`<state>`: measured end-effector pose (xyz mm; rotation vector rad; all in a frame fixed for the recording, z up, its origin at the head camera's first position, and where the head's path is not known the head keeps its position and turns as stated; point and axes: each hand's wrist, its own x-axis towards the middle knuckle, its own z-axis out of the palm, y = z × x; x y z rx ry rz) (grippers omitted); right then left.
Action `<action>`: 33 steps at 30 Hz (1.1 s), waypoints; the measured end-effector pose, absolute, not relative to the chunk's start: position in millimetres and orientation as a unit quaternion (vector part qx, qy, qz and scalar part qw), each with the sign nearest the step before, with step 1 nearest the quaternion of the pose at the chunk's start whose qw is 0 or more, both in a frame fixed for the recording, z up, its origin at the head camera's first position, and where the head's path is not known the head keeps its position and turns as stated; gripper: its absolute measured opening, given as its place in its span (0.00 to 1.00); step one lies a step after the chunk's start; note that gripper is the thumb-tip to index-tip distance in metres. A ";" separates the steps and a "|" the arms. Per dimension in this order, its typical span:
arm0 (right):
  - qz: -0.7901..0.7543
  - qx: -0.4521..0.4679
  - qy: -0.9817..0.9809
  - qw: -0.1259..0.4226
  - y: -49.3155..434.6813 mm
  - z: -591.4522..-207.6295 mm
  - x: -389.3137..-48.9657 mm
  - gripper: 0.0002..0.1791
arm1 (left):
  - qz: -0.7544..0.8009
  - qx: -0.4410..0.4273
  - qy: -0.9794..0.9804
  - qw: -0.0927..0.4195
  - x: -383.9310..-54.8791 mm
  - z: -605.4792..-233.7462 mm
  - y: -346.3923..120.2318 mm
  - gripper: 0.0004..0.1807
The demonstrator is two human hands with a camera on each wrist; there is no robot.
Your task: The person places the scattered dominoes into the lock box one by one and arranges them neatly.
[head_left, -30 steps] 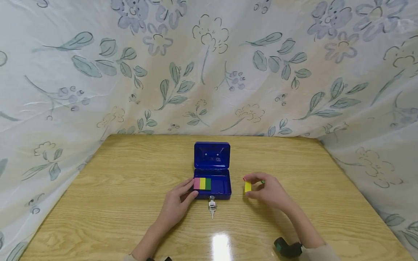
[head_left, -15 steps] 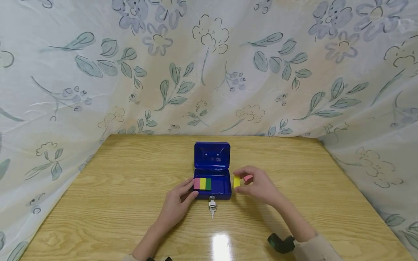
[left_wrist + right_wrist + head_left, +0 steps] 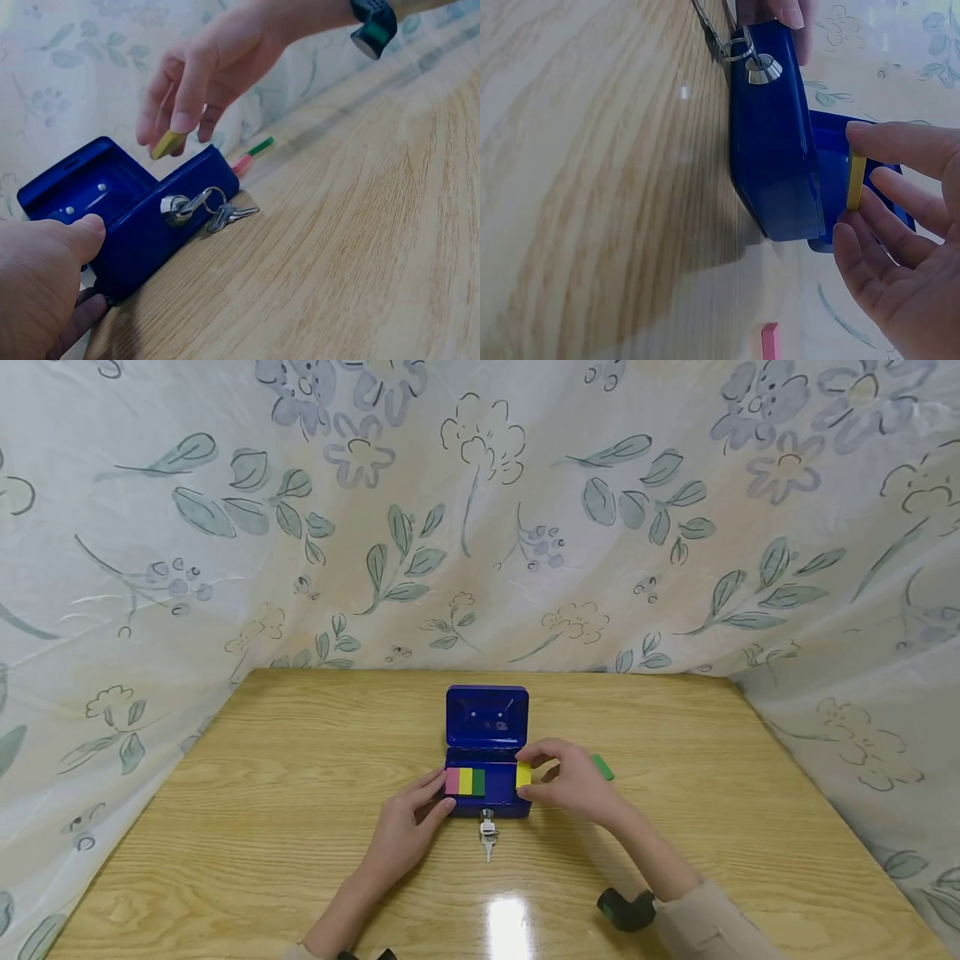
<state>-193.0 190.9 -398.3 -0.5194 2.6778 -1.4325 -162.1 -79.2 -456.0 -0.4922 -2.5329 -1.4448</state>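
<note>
A blue metal cash box (image 3: 513, 811) stands with its lid (image 3: 487, 717) raised. My left hand (image 3: 407, 827) holds its left side, the thumb on the rim in the left wrist view. Inside at the left, a pink block (image 3: 452, 782), a yellow block and a green block (image 3: 478, 782) lie side by side. My right hand (image 3: 573, 785) pinches another yellow block (image 3: 523, 775) between thumb and fingers. In the left wrist view this held block (image 3: 168, 144) is above the box's right end. Keys (image 3: 489, 839) hang from the lock on the front wall.
A loose green block (image 3: 602, 767) lies on the wooden table (image 3: 315, 752) to the right, partly behind my right hand. A loose pink block (image 3: 770, 342) lies near the box's right end, hidden in the head view. Floral cloth (image 3: 480, 568) hangs behind the table.
My right hand has carried the yellow block leftward from beside the box to above its right end. The loose green block now shows past the hand. My left hand has stayed put.
</note>
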 end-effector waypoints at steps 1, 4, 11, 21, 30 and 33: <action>-0.469 -0.168 0.866 0.033 189.9 -399.1 -193.8 0.24 | -0.485 -0.166 -0.853 0.093 -162.1 -455.8 -79.2 0.25; -0.471 -0.163 0.866 0.037 186.4 -400.7 -195.6 0.24 | -0.484 -0.167 -0.854 0.093 -162.0 -455.0 -78.9 0.25; -0.436 -0.141 0.888 0.035 178.1 -401.9 -197.0 0.23 | -0.490 -0.168 -0.850 0.091 -161.8 -454.7 -78.1 0.24; -0.441 -0.157 0.883 0.032 171.9 -403.2 -197.6 0.22 | -0.494 -0.169 -0.848 0.093 -162.0 -456.5 -78.7 0.25; -0.437 -0.154 0.886 0.029 171.4 -406.2 -199.1 0.21 | -0.495 -0.171 -0.847 0.094 -162.3 -456.3 -78.8 0.25; -0.435 -0.150 0.887 0.028 170.2 -406.5 -198.7 0.21 | -0.492 -0.171 -0.848 0.095 -162.3 -456.5 -78.9 0.24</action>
